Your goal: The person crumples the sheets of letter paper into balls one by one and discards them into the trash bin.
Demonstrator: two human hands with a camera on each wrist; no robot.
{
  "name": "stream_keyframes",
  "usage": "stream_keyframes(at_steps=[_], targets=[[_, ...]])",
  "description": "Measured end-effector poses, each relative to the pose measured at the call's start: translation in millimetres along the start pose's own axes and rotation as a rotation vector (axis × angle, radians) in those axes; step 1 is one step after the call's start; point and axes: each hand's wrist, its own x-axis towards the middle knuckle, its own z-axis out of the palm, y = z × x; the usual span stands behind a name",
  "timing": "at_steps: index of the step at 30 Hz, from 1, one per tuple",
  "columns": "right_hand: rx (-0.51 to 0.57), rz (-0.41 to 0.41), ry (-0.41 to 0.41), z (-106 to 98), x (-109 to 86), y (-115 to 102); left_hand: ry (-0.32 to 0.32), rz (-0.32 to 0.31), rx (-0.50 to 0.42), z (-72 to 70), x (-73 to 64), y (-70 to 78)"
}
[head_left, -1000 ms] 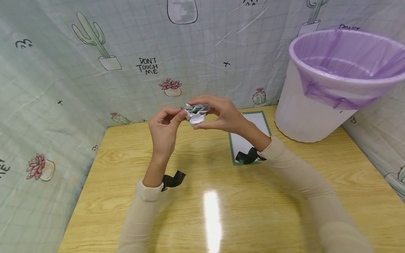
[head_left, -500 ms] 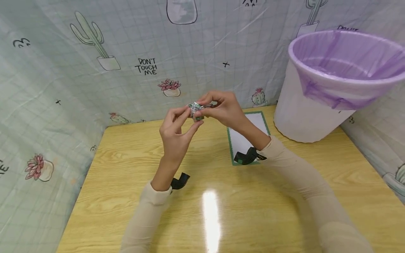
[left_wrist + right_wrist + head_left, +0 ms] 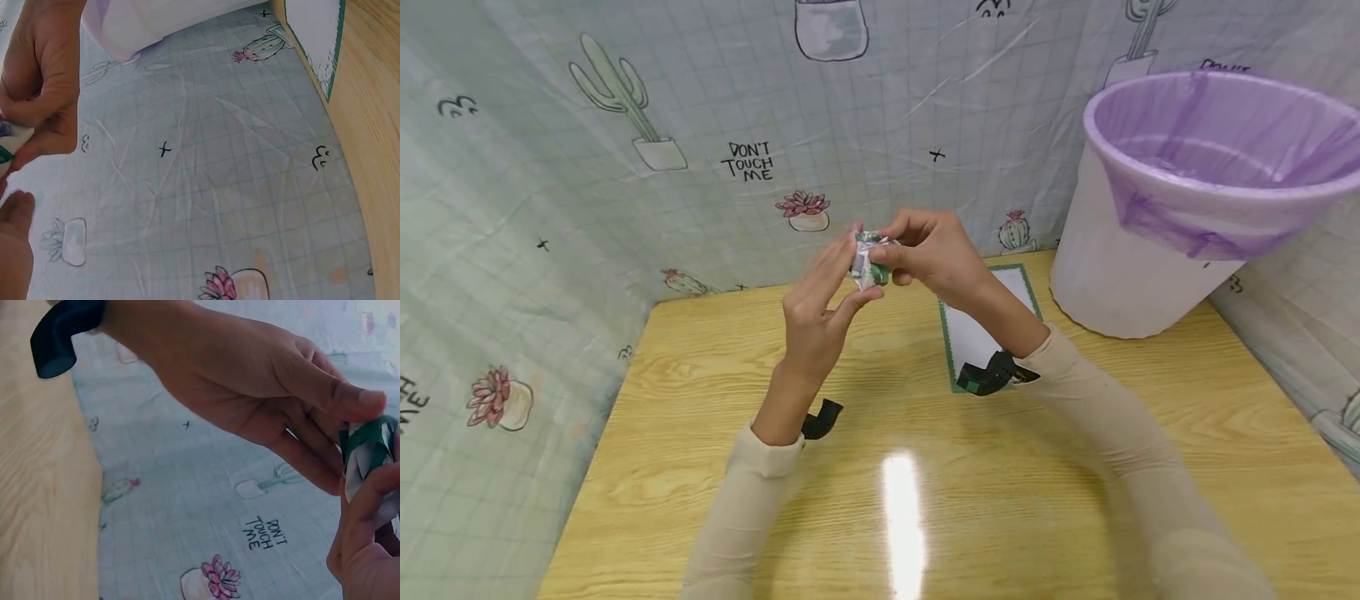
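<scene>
A small crumpled ball of white and green paper (image 3: 862, 265) is held up in front of the patterned cloth, above the table's far edge. My left hand (image 3: 817, 329) holds it from the left, with the thumb below and fairly straight fingers at its far side. From the right, my right hand (image 3: 938, 257) pinches it between thumb and curled fingers. In the right wrist view, folds and a green strip show on the paper (image 3: 365, 450), with the left thumb at its top. Only a corner of the paper (image 3: 9, 150) shows in the left wrist view.
A white sheet with a green border (image 3: 961, 337) lies on the wooden table (image 3: 700, 367), partly behind the right forearm. At the back right stands a white bin (image 3: 1112, 250) with a purple liner. Cactus-print cloth (image 3: 700, 83) hangs behind and at the sides.
The paper has gone from a looser, flatter crumple to a more compact ball, turned between the fingers. My left hand has moved right, its fingers straighter; my right fingers have closed in on the paper.
</scene>
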Motion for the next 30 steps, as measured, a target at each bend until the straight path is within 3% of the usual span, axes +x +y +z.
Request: stream_keyframes(at_steps=[3, 6, 10, 13, 15, 18, 20, 24, 30], targets=[[0.110, 0.068, -0.031, -4, -6.6, 0, -0.037, 0.013, -0.126, 3.2, 0.8, 0.0], [0.182, 0.120, -0.072, -9, -12.9, -1, -0.035, -0.003, -0.264, 8.0, 3.7, 3.2], [0.132, 0.117, -0.150, -16, -15.5, -8, 0.013, -0.032, -0.412, 13.4, 8.3, 9.4], [0.063, 0.106, -0.189, -20, -16.7, -14, 0.002, -0.027, -0.470, 15.3, 10.7, 12.0], [0.045, 0.109, -0.200, -22, -18.1, -16, -0.025, -0.006, -0.447, 15.7, 12.7, 12.6], [0.001, 0.107, -0.161, -19, -20.4, -15, -0.052, 0.036, -0.332, 13.8, 15.8, 11.9], [-0.020, 0.102, -0.115, -15, -22.3, -14, -0.047, 0.057, -0.206, 12.0, 17.3, 11.1], [-0.071, 0.086, -0.033, -6, -26.6, -13, -0.004, 0.064, -0.043, 7.4, 17.3, 10.4], [-0.129, 0.061, -0.003, 4, -28.6, -15, -0.012, 0.118, 0.077, 5.0, 17.2, 11.1]])
